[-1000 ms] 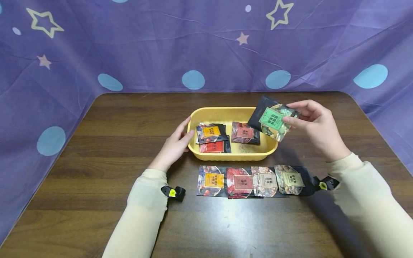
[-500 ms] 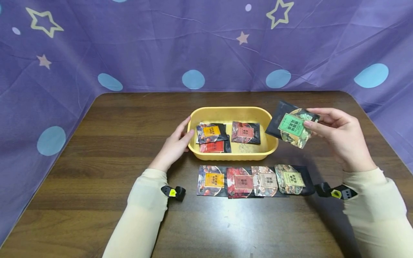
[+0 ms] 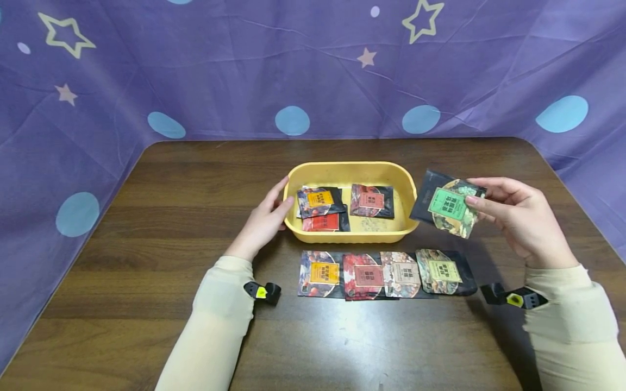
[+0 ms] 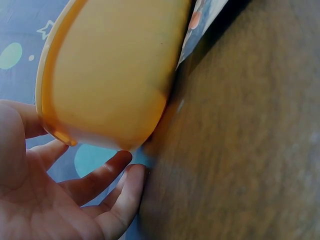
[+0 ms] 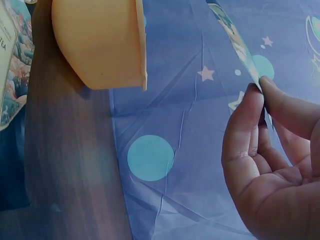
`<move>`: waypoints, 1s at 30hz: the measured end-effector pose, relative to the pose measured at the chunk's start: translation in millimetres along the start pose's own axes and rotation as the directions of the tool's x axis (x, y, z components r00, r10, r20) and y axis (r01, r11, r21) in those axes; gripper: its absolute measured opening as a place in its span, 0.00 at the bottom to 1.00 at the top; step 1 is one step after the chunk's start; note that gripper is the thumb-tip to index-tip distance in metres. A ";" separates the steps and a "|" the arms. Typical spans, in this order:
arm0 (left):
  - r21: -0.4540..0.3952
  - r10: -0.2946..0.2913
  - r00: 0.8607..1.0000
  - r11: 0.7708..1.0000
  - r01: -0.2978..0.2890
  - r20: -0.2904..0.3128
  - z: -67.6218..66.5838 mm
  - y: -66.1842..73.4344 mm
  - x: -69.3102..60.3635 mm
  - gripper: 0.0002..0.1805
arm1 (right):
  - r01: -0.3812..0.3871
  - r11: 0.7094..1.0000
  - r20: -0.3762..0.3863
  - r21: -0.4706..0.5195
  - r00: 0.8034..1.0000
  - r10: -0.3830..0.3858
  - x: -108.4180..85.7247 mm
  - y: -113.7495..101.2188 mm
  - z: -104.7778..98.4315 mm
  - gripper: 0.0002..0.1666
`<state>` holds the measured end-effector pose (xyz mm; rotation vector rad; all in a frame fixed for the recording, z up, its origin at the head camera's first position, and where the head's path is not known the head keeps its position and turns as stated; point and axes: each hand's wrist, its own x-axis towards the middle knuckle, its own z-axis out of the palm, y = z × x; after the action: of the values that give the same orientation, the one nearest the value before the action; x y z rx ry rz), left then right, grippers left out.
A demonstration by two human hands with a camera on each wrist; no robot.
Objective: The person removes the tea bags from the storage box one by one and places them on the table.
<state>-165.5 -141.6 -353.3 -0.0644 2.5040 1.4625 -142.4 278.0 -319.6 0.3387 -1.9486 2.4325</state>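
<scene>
The right hand [image 3: 525, 217] pinches a black packet with a green label [image 3: 449, 203] by its right edge, beside the yellow basket's right end. In the right wrist view, thumb and fingertips of the right hand [image 5: 275, 155] meet on the packet's edge [image 5: 239, 45]. The left hand [image 3: 261, 222] grips the left end of the yellow basket [image 3: 352, 237]; in the left wrist view the thumb lies at the rim and fingers are under the wall [image 4: 105, 75]. Inside lie an orange-label packet [image 3: 320, 200], a red-label one [image 3: 323, 222] and a pink-label one [image 3: 373, 201].
In front of the basket, a row of packets lies on the wooden table [image 3: 195, 179]: orange-label [image 3: 325, 273], red [image 3: 368, 276], pale [image 3: 405, 274] and light green [image 3: 444, 270], some overlapping. A purple curtain [image 3: 220, 65] hangs behind.
The right hand has carried the green-label packet from over the basket's right end to the right, then slightly toward the front. The left hand and basket have stayed in place.
</scene>
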 end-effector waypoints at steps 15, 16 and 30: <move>-0.002 0.014 1.000 1.000 -0.014 0.002 -0.6 0.4 -0.7 0.31 | -0.111 0.961 0.046 -0.254 0.991 0.126 -7.1 -6.1 -30.4 0.22; -0.004 0.014 1.000 1.000 -0.014 0.001 -0.7 0.4 -0.8 0.31 | -0.118 0.951 0.048 -0.285 0.989 0.137 -7.5 -6.1 -33.8 0.22; 0.013 0.019 1.000 1.000 -0.019 -0.004 -0.7 -0.3 -0.6 0.31 | -0.115 0.909 0.257 -0.400 0.938 0.232 -12.0 0.5 -69.7 0.29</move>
<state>-165.0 -142.4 -353.1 -0.0412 2.5237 1.4542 -142.2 346.7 -336.3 0.5703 -2.6267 2.1182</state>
